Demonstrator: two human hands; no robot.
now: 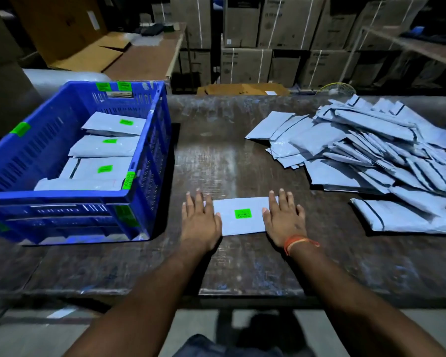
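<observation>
Both hands lie flat with straight fingers on a white packet (238,215) near the front edge of the table (242,266), the left hand (200,219) on its left end, the right hand (283,219) on its right end. A green label (242,213) sits between them. Farther left stands a blue crate (150,140) holding labelled packets; farther right lies a heap of packets (371,150).

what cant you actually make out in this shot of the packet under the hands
Head view throughout.
Print on the green label: too small and blurred to read.
Ends of the packet: covered by the left hand and right hand.
In the blue crate, the top packets hide whatever lies below.
The pile of packets is cut off by the right edge.
</observation>
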